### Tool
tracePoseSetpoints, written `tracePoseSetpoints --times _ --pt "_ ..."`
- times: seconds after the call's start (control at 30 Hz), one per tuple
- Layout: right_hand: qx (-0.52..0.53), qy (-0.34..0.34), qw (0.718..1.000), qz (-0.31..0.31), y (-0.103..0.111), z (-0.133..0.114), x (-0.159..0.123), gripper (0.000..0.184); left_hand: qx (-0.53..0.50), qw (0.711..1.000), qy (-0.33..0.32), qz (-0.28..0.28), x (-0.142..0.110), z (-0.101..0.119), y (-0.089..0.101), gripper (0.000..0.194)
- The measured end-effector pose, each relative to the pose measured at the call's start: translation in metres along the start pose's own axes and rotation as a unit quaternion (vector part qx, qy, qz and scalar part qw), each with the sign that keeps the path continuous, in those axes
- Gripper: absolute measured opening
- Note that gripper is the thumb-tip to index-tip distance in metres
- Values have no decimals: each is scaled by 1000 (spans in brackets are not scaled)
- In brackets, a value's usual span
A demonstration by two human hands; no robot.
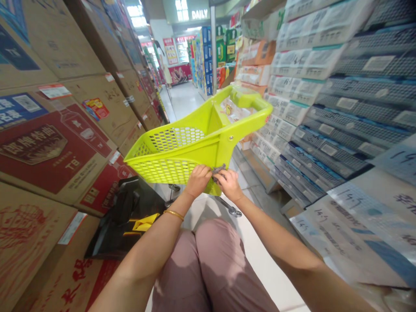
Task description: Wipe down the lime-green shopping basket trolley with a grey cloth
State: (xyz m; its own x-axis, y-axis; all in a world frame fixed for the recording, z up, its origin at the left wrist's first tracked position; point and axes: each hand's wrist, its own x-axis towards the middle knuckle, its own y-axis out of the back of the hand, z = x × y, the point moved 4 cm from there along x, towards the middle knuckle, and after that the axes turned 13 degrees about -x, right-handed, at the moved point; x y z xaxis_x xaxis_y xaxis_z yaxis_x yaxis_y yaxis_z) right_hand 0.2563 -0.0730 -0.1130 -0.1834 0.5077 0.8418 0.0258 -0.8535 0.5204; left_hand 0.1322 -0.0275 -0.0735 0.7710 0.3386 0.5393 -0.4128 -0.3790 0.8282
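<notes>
Presently, both hands are at the lower near side of a lime-green shopping cart [224,149]. Clock face centred on the grey cloth [219,168], which lies against the cart's upright below the basket.

Grip: right hand [230,185] closed narrow on the cloth, fingers bunching it. Left hand [199,180] just beside it at 9 o'clock, fingers bent against the cart's side; cannot tell whether it also pinches the cloth's edge.

Step in hand (judgement): working the cloth by hand against the cart's upright. Next move, as I judge it, calls for a firm right-hand pinch, with the left steadying the cart, since a caster [234,211] at 5 o'clock suggests it could roll.

Containers: main basket [169,157], latticed, at 10 o'clock; its near wall hides the floor, contents not determinable. Rear compartment [242,125], toward 1 o'clock, holds a clear-and-white printed item [232,109], possibly a bag. Stacked cartons [61,147] at 9 to 10 o'clock bear bottle prints; insides not visible. Wrapped packs [328,125] are stacked at 2 o'clock. Black dustpan-like object [108,229] at 8 o'clock, a yellow piece [146,222] on or just beside it.
</notes>
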Motion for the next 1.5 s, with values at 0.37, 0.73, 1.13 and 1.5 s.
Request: tracePoseSetpoints --times 0.37,0.73,1.13,1.5 --pt "-1 -55 996 70 25 26 71 23 -47 999 8 -19 1 -5 -5 15" --pt "21 -54 998 -8 -6 9 23 20 -41 999 -3 -31 2 -6 -3 16" --pt "32 -4 999 -17 -13 -5 -6 19 -66 996 14 -62 4 -4 1 15" --pt "28 -96 993 63 10 17 53 21 -57 997 -3 -42 3 -4 2 15"
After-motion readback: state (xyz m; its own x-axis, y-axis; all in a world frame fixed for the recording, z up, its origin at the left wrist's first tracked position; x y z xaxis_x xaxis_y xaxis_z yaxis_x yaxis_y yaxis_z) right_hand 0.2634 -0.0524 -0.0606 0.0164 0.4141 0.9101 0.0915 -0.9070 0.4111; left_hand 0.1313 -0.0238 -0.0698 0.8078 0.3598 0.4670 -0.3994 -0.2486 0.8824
